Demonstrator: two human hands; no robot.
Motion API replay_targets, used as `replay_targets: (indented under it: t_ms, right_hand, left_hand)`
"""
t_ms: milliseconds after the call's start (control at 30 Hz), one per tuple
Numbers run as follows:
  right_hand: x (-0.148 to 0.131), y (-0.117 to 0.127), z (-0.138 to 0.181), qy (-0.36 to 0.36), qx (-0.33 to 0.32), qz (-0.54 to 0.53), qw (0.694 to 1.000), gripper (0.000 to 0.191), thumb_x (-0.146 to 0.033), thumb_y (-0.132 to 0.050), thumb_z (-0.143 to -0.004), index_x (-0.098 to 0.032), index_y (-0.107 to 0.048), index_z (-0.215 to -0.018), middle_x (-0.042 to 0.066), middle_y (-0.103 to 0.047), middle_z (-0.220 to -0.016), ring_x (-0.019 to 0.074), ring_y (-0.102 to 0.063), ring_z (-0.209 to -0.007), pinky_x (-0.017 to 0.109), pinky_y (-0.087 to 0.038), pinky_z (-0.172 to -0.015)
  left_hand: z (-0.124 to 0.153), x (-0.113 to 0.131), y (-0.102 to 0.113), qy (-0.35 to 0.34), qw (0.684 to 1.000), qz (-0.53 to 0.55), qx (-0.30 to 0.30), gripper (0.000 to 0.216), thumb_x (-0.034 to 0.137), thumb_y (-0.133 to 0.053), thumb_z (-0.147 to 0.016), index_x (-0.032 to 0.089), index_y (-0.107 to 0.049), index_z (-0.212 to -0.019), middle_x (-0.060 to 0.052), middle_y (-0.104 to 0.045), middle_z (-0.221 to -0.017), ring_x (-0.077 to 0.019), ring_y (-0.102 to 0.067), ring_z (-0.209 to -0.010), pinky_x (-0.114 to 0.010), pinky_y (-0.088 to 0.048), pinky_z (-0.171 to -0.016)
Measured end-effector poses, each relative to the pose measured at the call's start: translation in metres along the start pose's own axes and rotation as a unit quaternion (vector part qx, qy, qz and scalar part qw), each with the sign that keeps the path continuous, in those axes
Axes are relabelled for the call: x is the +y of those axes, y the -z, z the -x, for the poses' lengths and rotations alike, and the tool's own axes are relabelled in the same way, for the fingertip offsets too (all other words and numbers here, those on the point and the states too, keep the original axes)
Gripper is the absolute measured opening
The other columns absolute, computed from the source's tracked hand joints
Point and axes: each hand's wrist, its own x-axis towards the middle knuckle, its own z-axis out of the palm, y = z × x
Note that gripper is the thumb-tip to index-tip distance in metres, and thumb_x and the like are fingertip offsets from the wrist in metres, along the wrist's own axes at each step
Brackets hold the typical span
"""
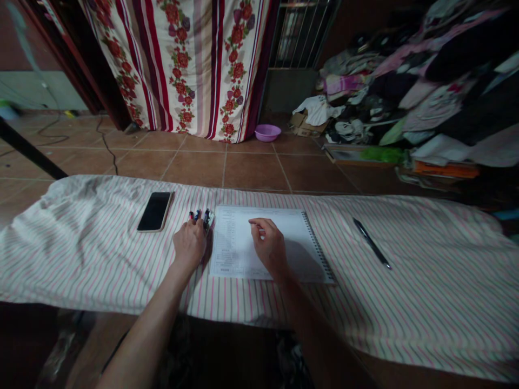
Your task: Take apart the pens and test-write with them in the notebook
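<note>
Left hand point(190, 242) touches pens point(206, 217), right hand point(269, 244) over notebook point(239, 248).

On my table point(438, 259), the phone point(155, 212) lay at the notebook point(239, 246)'s ten o'clock, pens point(206, 217) between them, another pen point(372, 243) at three.

White is shown by the notebook point(242, 246), pink and grey stripes by the pale cloth point(430, 254) — red flowers and maroon bands are printed on a cream curtain point(203, 65).
</note>
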Motion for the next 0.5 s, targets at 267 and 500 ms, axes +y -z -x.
replay_targets:
  t_ms: [267, 500]
  right_hand:
    - [0.0011, 0.0006, -0.0003, 0.002, 0.004, 0.000, 1.000, 0.023, -0.018, -0.041, -0.080, -0.017, -0.063, -0.086, 0.008, -0.064, -0.088, 0.0150, -0.060, -0.072, 0.027, -0.053, -0.064]
    - [-0.0006, 0.0021, -0.0006, -0.006, 0.003, -0.004, 1.000, 0.023, -0.018, -0.041, -0.080, -0.017, -0.063, -0.086, 0.008, -0.064, -0.089, 0.0154, -0.060, -0.073, 0.027, -0.053, -0.064]
  left_hand:
    - [-0.0038, 0.0035, 0.0001, 0.032, 0.999, 0.032, -0.005, 0.040, 0.023, -0.035, -0.086, 0.016, -0.048, -0.124, -0.013, -0.062, -0.100, -0.0253, -0.063, -0.083, -0.033, -0.045, -0.061]
    - [-0.0099, -0.0050, 0.0045, 0.072, 0.993, 0.096, 0.002, 0.034, 0.025, -0.040, -0.081, 0.017, -0.061, -0.106, -0.011, -0.062, -0.098, -0.0234, -0.063, -0.081, -0.030, -0.044, -0.064]
